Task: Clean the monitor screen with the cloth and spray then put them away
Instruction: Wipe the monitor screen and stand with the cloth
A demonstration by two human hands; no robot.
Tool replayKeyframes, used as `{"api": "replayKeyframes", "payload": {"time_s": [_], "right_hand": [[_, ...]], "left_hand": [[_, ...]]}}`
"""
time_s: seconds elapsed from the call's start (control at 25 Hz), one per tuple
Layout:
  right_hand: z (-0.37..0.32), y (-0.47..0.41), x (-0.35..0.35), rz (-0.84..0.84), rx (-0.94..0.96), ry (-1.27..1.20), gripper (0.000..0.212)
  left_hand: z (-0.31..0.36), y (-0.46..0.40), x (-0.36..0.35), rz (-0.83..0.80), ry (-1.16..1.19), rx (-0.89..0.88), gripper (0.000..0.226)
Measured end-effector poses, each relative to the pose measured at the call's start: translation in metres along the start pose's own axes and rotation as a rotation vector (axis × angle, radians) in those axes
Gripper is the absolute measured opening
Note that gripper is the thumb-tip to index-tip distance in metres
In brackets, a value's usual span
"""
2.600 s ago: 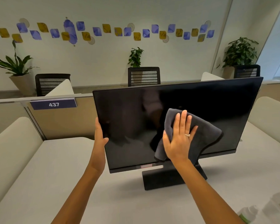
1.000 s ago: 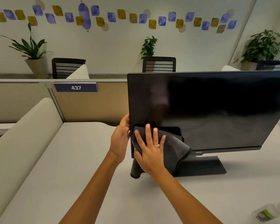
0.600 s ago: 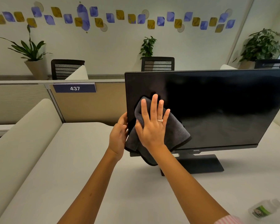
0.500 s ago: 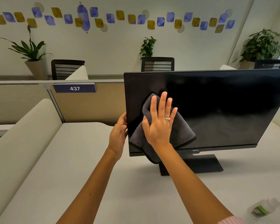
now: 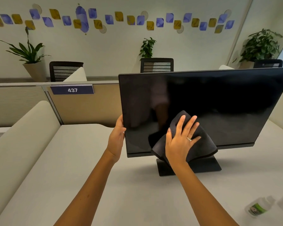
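Pale desk point(image 5: 91, 173): monitor stand point(image 5: 207, 167), spray bottle point(image 5: 258, 207) lying near-right.

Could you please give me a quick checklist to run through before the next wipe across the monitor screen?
1. Left hand bracing the monitor at its left edge: ok.
2. Right hand flat on the cloth, fingers spread: ok.
3. Cloth between palm and glass, no bare skin on the screen: ok.
4. Stand base flat on the desk: ok.
5. Spray bottle lying clear of the wiping path, near right: ok.
6. Screen free of streaks: cannot tell.
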State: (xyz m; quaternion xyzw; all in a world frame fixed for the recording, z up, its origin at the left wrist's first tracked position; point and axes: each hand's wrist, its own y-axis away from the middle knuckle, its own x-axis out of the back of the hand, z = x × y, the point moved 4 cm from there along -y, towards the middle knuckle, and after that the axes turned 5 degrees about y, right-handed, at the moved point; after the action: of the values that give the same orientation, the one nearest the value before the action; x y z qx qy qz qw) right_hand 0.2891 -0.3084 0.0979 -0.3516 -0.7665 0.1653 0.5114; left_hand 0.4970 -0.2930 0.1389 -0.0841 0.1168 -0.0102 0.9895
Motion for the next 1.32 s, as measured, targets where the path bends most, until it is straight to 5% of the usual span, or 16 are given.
{"api": "replayKeyframes", "payload": {"time_s": [0.24,0.64,1.32], "right_hand": [[-0.029,0.032,-0.015,-0.084,0.111,-0.056,0.06],[-0.089,0.006,-0.007,0.018,0.227,-0.184,0.055],[0.061,-0.073,0.028,0.085,0.29,-0.076,0.058]], "left_hand": [[0.0,0.003,-0.003,0.007,-0.045,0.009,0.046],[0.002,0.004,-0.011,0.091,-0.091,-0.004,0.045],[0.0,-0.001,-0.036,0.422,-0.101,-0.011,0.056]]}}
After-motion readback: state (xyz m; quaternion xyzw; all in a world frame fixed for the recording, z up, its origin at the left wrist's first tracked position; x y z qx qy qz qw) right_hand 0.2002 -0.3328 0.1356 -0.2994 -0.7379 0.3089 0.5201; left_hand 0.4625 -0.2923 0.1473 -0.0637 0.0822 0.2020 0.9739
